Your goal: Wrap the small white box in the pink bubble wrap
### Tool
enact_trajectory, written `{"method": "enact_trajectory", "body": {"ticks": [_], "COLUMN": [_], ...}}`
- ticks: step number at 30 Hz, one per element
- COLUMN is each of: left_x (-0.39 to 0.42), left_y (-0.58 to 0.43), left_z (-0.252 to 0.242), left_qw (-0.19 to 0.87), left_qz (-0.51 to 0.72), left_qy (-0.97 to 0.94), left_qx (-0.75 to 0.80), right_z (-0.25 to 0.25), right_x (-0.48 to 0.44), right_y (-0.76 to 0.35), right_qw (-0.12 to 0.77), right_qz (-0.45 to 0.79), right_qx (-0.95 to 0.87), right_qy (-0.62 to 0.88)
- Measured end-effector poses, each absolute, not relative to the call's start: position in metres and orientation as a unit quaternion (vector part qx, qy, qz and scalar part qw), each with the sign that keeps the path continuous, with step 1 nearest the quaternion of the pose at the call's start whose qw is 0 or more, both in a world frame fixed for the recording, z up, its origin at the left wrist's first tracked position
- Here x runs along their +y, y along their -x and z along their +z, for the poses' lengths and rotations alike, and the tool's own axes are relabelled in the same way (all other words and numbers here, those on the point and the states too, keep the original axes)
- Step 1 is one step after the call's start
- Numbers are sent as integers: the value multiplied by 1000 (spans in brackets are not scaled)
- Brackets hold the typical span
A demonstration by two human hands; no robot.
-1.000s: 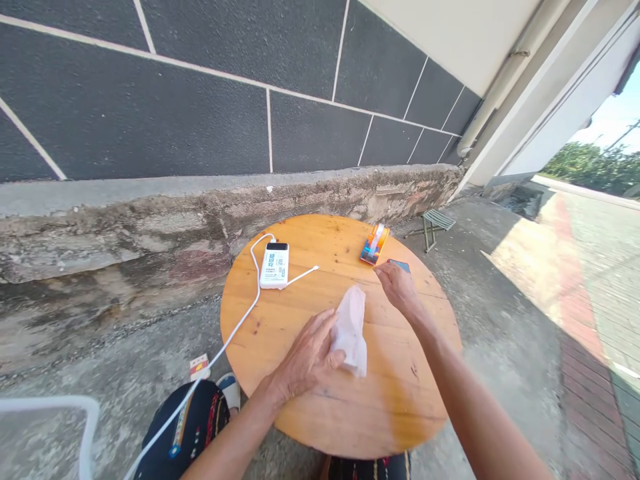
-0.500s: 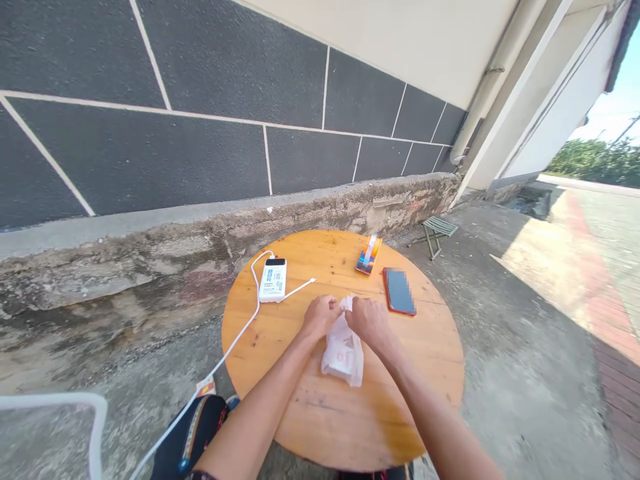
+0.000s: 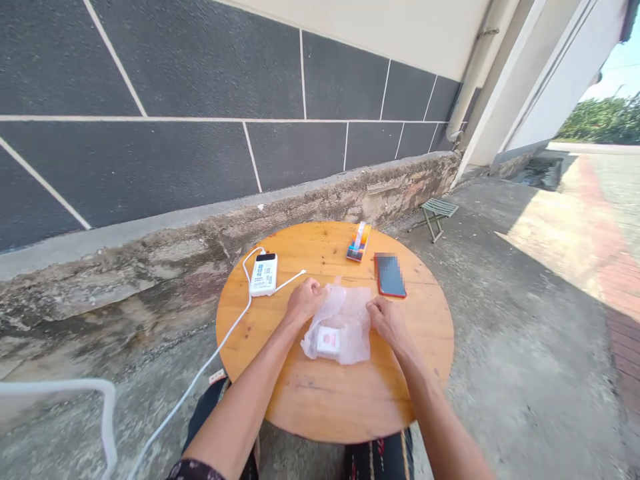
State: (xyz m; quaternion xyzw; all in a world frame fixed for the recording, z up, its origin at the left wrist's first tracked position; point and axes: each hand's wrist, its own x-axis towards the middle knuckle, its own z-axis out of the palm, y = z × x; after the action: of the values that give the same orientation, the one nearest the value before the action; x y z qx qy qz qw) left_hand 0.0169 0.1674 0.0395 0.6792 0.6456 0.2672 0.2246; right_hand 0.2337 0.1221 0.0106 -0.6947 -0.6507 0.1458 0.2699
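Note:
On the round wooden table (image 3: 320, 407) lies a translucent, pinkish bubble-wrap bag (image 3: 353, 333), spread out wide. Inside its lower left part a small white box (image 3: 329, 340) with a pink mark shows through. My left hand (image 3: 305, 299) is closed at the bag's upper left edge, fingers curled in a pinch. At the upper right edge my right hand (image 3: 386, 315) is closed as well, thumb against the curled fingers, gripping the wrap. The fingertips of both hands are partly hidden.
A white power bank (image 3: 264, 275) with a cable (image 3: 235, 325) sits at the table's left. Toward the back stands a tape dispenser (image 3: 358, 243); a red-edged phone (image 3: 391, 275) lies right of it. A folding stool (image 3: 434, 212) stands beyond, near the tiled wall (image 3: 200, 157).
My hands have moved apart, left and right. The bag, earlier narrow and bunched between them, is now spread wide and flatter. The view has shifted slightly.

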Motion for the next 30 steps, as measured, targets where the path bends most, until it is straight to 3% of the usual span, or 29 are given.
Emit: {"method": "enact_trajectory", "body": {"ticks": [7,16,20,25,30], "left_x": [125,120,92,77,62], "left_y": [-7,26,17,-6,-1], "left_z": [60,45,57,82,92], "left_qw": [171,131,41,93,129], "left_qz": [175,252,321,184,139], "left_qy": [-758,-659,-742,-862,-841], "left_qx": [604,696,587,463,507], "right_z": [11,22,35,43,41], "right_x": [120,117,96,80,45], "right_y": [-232,-240,-238,-226,-224], "right_qw": [298,286,314,237,287], "right_qz": [156,105,101,150,145], "right_qx": [-647,-636,-760,-825,-833], "right_qy": [684,709,560,491,450]}}
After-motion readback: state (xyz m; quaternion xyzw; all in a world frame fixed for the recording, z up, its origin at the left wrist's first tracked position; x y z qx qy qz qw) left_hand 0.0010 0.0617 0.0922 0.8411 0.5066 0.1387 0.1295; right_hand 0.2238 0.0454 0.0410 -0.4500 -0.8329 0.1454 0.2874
